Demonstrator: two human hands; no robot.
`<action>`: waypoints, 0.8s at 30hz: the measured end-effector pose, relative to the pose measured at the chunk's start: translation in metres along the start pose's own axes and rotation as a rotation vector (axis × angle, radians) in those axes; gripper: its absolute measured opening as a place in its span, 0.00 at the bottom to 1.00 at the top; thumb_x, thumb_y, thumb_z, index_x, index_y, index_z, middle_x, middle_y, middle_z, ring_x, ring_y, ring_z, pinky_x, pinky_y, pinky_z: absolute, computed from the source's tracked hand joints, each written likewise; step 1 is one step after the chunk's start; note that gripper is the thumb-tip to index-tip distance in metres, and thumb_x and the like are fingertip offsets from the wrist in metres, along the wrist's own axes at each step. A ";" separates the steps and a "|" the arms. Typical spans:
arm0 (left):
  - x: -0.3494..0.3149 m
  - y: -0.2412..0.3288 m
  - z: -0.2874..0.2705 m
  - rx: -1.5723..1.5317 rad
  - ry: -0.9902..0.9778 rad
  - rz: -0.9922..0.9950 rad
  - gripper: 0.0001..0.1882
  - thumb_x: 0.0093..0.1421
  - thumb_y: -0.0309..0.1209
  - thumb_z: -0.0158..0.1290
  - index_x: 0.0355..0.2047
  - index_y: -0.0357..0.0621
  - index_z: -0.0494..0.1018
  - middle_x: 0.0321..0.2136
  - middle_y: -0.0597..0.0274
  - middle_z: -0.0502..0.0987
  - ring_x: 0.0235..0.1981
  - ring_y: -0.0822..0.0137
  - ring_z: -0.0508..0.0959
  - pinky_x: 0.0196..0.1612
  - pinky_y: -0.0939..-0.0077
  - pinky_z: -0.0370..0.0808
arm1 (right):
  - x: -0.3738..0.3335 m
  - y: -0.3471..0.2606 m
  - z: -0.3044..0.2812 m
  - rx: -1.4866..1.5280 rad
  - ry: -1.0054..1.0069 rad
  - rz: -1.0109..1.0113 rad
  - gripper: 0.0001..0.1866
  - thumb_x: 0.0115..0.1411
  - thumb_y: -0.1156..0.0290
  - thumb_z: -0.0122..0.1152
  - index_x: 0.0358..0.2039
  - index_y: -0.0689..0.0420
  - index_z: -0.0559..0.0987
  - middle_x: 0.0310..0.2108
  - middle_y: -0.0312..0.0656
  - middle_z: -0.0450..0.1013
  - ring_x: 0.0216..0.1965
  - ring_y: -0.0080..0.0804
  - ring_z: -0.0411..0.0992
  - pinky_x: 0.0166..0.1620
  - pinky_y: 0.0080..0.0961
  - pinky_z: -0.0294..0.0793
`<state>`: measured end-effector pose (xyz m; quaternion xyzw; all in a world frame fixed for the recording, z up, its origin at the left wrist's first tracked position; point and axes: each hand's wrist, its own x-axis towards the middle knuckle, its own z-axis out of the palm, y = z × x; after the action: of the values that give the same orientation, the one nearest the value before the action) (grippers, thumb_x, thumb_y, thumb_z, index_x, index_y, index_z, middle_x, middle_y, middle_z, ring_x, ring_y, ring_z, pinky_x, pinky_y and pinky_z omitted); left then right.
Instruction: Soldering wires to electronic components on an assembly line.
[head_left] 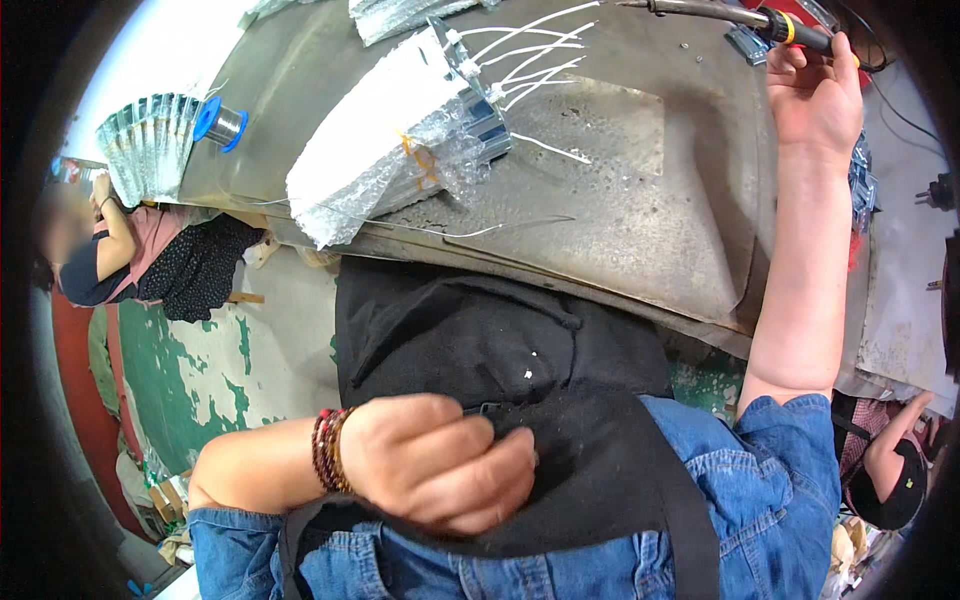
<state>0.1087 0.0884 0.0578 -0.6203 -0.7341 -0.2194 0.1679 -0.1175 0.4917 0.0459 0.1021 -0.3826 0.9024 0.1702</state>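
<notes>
At the upper right, my right hand (815, 100) is closed around the handle of a soldering iron (720, 12). The iron's metal barrel points left along the top edge of the view. My left hand (440, 465) is curled low in front of the black apron (440, 330) I wear, with beaded bracelets at its wrist. Its palm is hidden, so I cannot see whether it holds anything. Between the hands and the table's far side, a bubble-wrapped bundle of metal parts (395, 140) lies tilted on the metal table (650, 230), with several white wires (530, 50) sticking out to the right.
A blue spool of solder wire (220, 125) stands beside another wrapped stack (150, 145) at the left. Loose thin wire (440, 232) lies near the table's front edge. Metal parts (862, 175) sit behind my right forearm. Other people (110, 250) are at the left and lower right.
</notes>
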 end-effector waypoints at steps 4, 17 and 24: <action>0.000 -0.003 0.004 -0.025 0.026 -0.043 0.06 0.51 0.30 0.57 0.31 0.47 0.76 0.36 0.62 0.78 0.24 0.74 0.75 0.25 0.82 0.71 | 0.005 -0.001 -0.008 -0.005 -0.054 0.006 0.14 0.69 0.64 0.51 0.35 0.65 0.74 0.30 0.45 0.71 0.28 0.34 0.63 0.36 0.32 0.65; -0.009 -0.025 0.031 -0.294 -0.443 -0.366 0.12 0.51 0.33 0.55 0.37 0.47 0.75 0.49 0.63 0.78 0.46 0.61 0.78 0.42 0.68 0.76 | -0.029 0.020 0.059 -0.201 0.259 -0.150 0.13 0.67 0.55 0.56 0.32 0.50 0.74 0.26 0.35 0.76 0.18 0.19 0.68 0.20 0.14 0.65; -0.005 -0.002 0.024 -0.040 -0.394 -0.275 0.08 0.54 0.36 0.56 0.33 0.51 0.76 0.45 0.66 0.77 0.33 0.72 0.77 0.30 0.80 0.74 | 0.002 -0.003 -0.003 -0.062 -0.075 -0.015 0.14 0.70 0.65 0.48 0.37 0.65 0.73 0.31 0.45 0.72 0.29 0.34 0.63 0.37 0.33 0.64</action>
<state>0.1081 0.0964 0.0345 -0.5484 -0.8258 -0.1296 -0.0222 -0.1181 0.4966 0.0462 0.1335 -0.4157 0.8843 0.1656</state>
